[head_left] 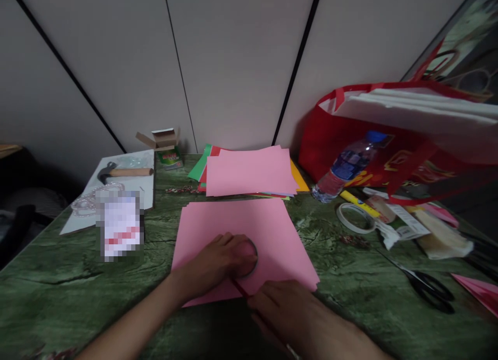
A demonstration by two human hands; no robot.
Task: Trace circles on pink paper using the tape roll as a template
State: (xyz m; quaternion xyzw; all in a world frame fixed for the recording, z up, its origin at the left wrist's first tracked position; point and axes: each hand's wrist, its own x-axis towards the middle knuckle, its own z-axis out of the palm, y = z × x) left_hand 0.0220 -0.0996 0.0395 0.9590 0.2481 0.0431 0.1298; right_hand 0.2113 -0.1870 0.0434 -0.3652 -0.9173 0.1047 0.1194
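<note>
My left hand (229, 253) is pressed over a round, dark-rimmed piece (251, 264), holding it down on a stack of pink paper (241, 217). Pink shows inside its rim; the fingers hide the rest of it. My right hand (282, 303) is closed around a slim red pen (240, 288). The pen's front end reaches the paper close to the round piece's lower edge; whether the tip touches cannot be made out. Behind this stack lies another pile, with pink paper (249, 170) on top and green, red and orange sheets sticking out below.
A hammer (130, 172) lies on a white board at the left, near an open small box (169, 152). On the right are scissors (424, 287), a tape roll (355, 218), a water bottle (346, 168) and a red bag (330, 137).
</note>
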